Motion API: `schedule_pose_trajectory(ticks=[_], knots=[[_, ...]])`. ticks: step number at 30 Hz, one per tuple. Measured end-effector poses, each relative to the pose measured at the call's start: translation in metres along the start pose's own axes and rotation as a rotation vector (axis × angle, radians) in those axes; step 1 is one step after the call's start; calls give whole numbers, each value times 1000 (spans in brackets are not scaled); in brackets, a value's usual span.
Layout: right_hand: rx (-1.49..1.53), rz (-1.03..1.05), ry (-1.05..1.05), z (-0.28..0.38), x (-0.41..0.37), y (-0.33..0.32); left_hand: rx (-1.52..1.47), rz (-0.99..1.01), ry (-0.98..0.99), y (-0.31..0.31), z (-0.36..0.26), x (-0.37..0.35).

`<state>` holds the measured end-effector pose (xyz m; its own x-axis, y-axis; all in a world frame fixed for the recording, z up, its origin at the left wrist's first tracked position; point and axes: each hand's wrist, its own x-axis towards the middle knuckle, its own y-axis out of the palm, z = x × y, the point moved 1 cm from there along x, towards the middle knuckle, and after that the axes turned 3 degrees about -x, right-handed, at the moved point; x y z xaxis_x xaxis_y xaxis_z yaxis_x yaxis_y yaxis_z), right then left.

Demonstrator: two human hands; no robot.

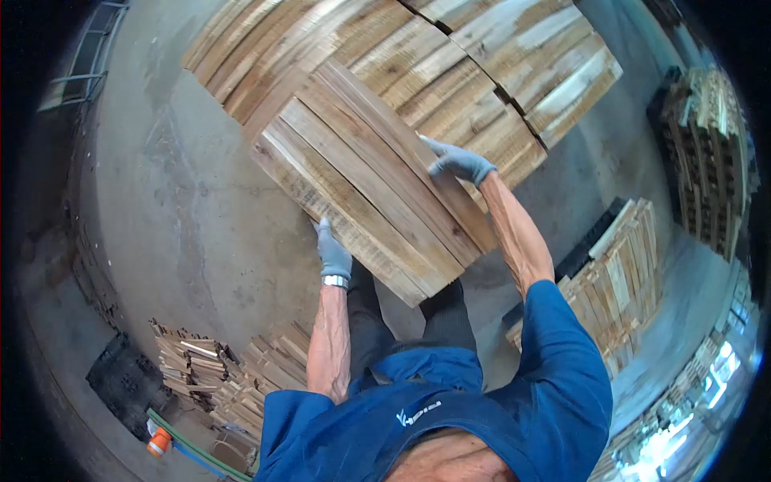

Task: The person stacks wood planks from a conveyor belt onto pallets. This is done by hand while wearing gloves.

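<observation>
A layer of several wooden boards (365,189), lying side by side, slants across the front of my body. My left hand (333,255), in a grey glove, is closed on its near left edge, thumb on top and fingers hidden beneath. On the opposite long side my right hand (463,163), gloved alike, presses against the outer board, thumb stretched along the top. The far end of these boards overlaps a large stack of planks (426,68), while their near end hangs over my legs.
Bare concrete floor (209,201) extends to the left. A low pile of boards (618,281) is at right, with a taller stack (707,153) beyond it. Wood pieces (193,361) and an orange object (159,442) are at lower left.
</observation>
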<state>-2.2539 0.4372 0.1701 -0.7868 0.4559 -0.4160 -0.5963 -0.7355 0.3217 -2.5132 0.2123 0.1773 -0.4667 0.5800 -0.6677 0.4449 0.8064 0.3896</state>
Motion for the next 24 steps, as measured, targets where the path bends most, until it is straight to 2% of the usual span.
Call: schedule_pose_trajectory(ticks=[3, 6, 7, 9, 11, 14, 15, 17, 20, 21, 24], knots=[[-619, -99, 59, 0, 10, -4, 33, -6, -62, 10, -9, -4], [-532, -206, 11, 8, 16, 1, 7, 67, -105, 1, -10, 0], [-449, -204, 62, 19, 9, 1, -34, 125, -161, 9, -18, -5], [-283, -188, 161, 36, -1, 3, -6, 9, -147, 30, -31, -20], [-315, -229, 153, 30, -6, -1, 72, -95, -110, 35, -35, -29], [-177, -275, 190, 5, -7, -12, -37, 16, -142, -9, -17, -2], [-122, -280, 192, 4, -6, -13, -70, 125, -142, -6, -15, 1], [-43, -272, 257, 0, -6, -12, -95, 145, -134, 0, -9, 4], [-613, -408, 156, -4, 2, 24, -189, 175, -184, 4, -3, 6], [-461, -394, 100, -6, 5, 24, -192, 169, -202, 9, -6, 2], [-515, -428, 131, -10, 1, 24, -156, 132, -200, 10, -7, 4]])
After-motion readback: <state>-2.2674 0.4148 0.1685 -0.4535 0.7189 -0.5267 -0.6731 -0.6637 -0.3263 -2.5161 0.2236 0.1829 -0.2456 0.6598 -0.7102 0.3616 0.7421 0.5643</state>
